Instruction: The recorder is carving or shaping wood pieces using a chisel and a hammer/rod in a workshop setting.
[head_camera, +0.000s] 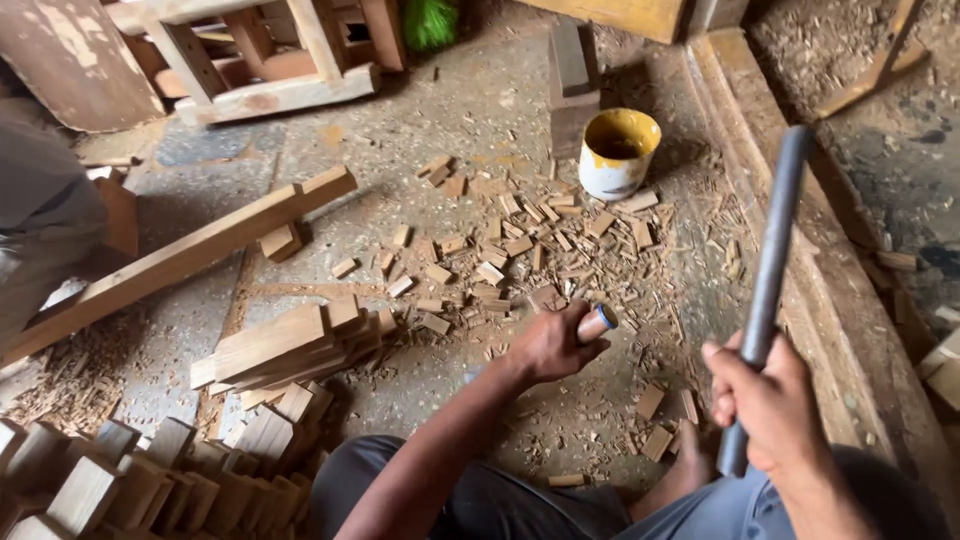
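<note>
- The left hand (553, 343) is clenched around a chisel handle (597, 322), a wooden grip with a blue band at its top end, held low over the floor among wood chips (520, 235).
- The right hand (765, 400) grasps a grey metal rod (768, 285), raised and tilted above the chisel.
- A round tub (618, 152), white outside and smeared yellow inside, stands open on the floor beyond the chips; any label on it cannot be made out.
- Cut wooden blocks (285, 345) lie stacked to the left, with a long plank (180, 258) behind them.
</note>
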